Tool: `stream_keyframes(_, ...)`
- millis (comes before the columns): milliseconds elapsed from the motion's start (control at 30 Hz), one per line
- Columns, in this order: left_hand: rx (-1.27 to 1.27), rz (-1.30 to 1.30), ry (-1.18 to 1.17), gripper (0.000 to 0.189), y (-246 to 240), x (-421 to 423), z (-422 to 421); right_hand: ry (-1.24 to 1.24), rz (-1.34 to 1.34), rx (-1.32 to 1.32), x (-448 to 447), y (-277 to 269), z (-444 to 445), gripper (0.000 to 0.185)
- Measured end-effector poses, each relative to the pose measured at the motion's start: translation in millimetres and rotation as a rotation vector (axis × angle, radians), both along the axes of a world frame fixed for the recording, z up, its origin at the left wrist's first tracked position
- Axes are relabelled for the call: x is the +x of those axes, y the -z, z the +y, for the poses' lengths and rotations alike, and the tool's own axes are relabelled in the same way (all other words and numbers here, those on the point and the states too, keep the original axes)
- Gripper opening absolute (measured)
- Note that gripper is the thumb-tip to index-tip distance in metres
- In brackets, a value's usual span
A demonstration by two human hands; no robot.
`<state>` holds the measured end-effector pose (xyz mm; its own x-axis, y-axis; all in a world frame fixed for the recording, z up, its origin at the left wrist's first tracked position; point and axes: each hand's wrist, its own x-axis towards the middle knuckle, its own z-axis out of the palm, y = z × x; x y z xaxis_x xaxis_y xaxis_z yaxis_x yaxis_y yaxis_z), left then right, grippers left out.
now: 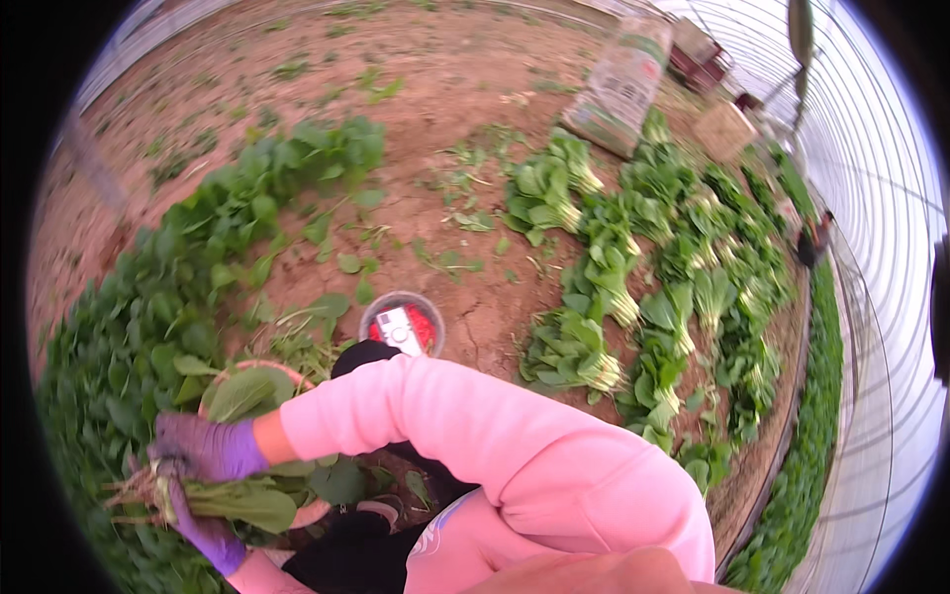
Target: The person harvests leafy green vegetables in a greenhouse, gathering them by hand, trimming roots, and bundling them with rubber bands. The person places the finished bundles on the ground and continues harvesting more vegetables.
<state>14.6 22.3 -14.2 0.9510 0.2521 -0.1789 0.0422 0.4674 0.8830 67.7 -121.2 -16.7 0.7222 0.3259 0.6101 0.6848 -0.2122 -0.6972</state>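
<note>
Both hands wear purple gloves darkened with soil. My right hand closes over the root end of a bunch of leafy greens. From below, my left hand wraps the same bunch near its stem bases, its thumb up against them. Pale, thin roots stick out to the left of my hands, and the leaves point right towards my legs. Behind my right wrist shows a pink-orange rim, perhaps of a basket or basin, largely hidden by leaves and my sleeve.
Dense standing greens line the left. A round bucket holds red material and a white object. Several harvested bunches lie in rows on the right, beyond them a printed sack and a cardboard box. A person is farther off.
</note>
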Motion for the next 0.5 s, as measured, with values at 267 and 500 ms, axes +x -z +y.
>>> stream_keyframes(267, 0.324, -0.114, 0.026, 0.066, 3, 1, -12, -0.120, 0.196, -0.468, -19, -21, -35, 0.109)
stream_keyframes(500, 0.364, -0.090, 0.052, 0.059, 5, -6, -4, -0.245, 0.391, -0.426, -20, -35, -49, 0.139)
